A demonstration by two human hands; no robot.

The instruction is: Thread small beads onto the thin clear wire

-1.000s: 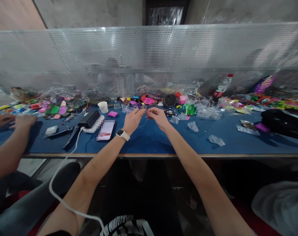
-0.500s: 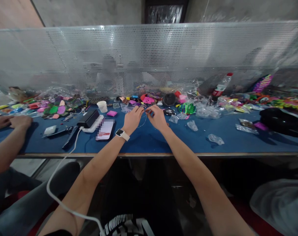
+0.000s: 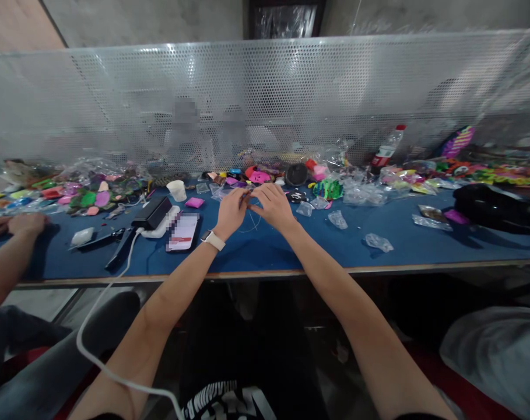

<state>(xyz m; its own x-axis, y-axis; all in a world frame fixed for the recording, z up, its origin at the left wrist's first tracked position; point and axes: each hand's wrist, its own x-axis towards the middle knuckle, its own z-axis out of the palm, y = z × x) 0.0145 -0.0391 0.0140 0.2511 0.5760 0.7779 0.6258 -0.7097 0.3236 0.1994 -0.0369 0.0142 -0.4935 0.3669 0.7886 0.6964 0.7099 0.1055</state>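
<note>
Over the blue table, my left hand (image 3: 231,212) and my right hand (image 3: 273,206) meet with their fingertips together. A thin, pale thread (image 3: 259,223) hangs in a loose loop beneath them. The fingers of both hands are closed in a pinch on this thread; whatever else sits between the fingertips is too small to make out. A watch with a pale band (image 3: 214,240) is on my left wrist. Just beyond the hands lies a pink clay-like piece (image 3: 259,177), and a small pink packet (image 3: 195,202) rests left of my left hand.
Left of me are a phone (image 3: 184,232), a white cable (image 3: 90,349), a black box (image 3: 151,212) and a white cup (image 3: 176,190). Crumpled clear wrappers (image 3: 337,219) lie to the right. A bottle (image 3: 388,149) stands by the perforated screen (image 3: 265,93). A neighbour's hands (image 3: 27,223) rest at far left.
My right hand has rolled over and moved left, its fingers now reaching across to my left fingertips. The thread loop hangs differently. The whole view has shifted slightly.
</note>
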